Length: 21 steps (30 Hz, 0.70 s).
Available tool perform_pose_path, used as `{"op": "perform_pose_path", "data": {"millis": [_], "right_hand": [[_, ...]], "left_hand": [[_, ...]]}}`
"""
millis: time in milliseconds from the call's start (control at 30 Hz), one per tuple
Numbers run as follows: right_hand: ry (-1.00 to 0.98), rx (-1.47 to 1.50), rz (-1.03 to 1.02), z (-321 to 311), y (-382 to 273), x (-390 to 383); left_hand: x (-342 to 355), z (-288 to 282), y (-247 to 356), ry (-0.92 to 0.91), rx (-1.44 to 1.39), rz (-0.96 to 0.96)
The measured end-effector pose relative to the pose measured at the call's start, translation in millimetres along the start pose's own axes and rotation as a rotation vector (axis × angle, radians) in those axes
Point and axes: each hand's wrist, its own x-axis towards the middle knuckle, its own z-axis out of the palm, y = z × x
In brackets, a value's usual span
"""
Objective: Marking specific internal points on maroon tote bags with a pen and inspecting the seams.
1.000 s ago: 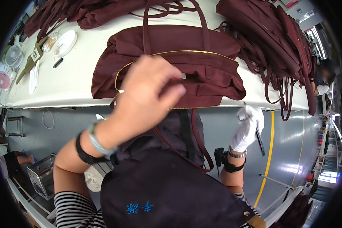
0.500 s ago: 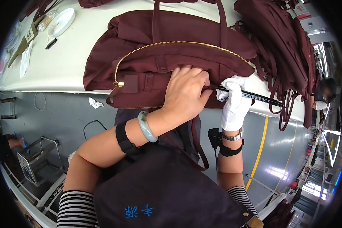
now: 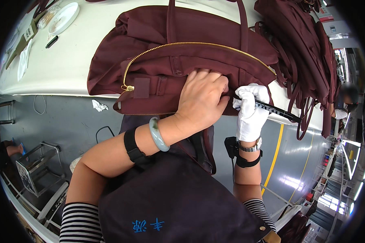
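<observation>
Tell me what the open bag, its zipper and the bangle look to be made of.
Bag: matte fabric, possibly nylon or polyester, going by its soft folds and low shine. Zipper: probably metal; its gold-coloured teeth gleam. Bangle: polished, mottled grey-green, perhaps jade; glass or resin cannot be ruled out.

The open maroon bag, heaped bags, long table and yellow floor line show a bag workshop.

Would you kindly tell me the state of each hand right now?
Left hand: on the maroon bag; whether it grips cannot be told.
Right hand: gloved, closed, holding a black pen.
</observation>
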Motion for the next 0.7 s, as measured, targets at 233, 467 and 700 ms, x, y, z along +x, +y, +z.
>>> {"op": "perform_pose_path", "data": {"millis": [233, 467, 700], "right_hand": [[-0.006, -0.001, 0.007, 0.9, -0.8, 1.5], [-0.028, -0.052, -0.026, -0.8, 4.8, 2.5], [-0.086, -0.180, -0.145, -9.4, 12.0, 6.0]], "left_hand": [[-0.1, -1.0, 0.8, -0.012, 0.003, -0.003], [-0.1, -0.9, 0.3, -0.013, 0.000, -0.002], [0.2, -0.4, -0.2, -0.022, 0.009, -0.005]]}}
